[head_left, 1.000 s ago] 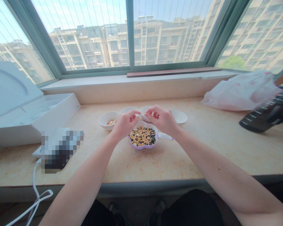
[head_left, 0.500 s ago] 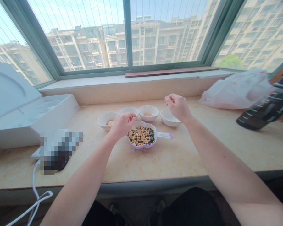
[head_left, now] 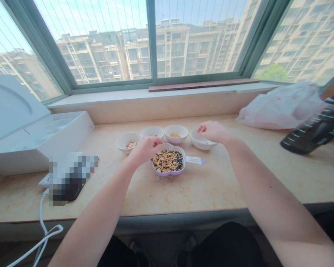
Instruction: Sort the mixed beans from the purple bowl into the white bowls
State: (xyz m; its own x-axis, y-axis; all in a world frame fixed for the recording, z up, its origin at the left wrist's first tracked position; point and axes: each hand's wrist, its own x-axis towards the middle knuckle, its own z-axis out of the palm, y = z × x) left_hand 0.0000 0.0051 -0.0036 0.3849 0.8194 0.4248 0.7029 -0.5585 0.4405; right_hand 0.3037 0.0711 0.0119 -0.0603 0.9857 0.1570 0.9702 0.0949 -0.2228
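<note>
Beans sit mixed in the purple dish (head_left: 168,161) under your left hand (head_left: 144,149), fingertips pinched at its rim, contents unseen; hold your right hand (head_left: 214,132), also pinched, low over the rightmost white bowl (head_left: 202,142) before releasing.

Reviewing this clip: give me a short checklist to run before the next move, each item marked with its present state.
1. Right hand over the rightmost white bowl: ok.
2. Bean pinched in the right hand: cannot tell.
3. Left hand at the rim of the purple bowl of mixed beans: ok.
4. Four white bowls upright behind the purple bowl: ok.
5. No beans spilled on the counter: ok, none visible.
6. Left hand holding a bean: cannot tell.
</note>
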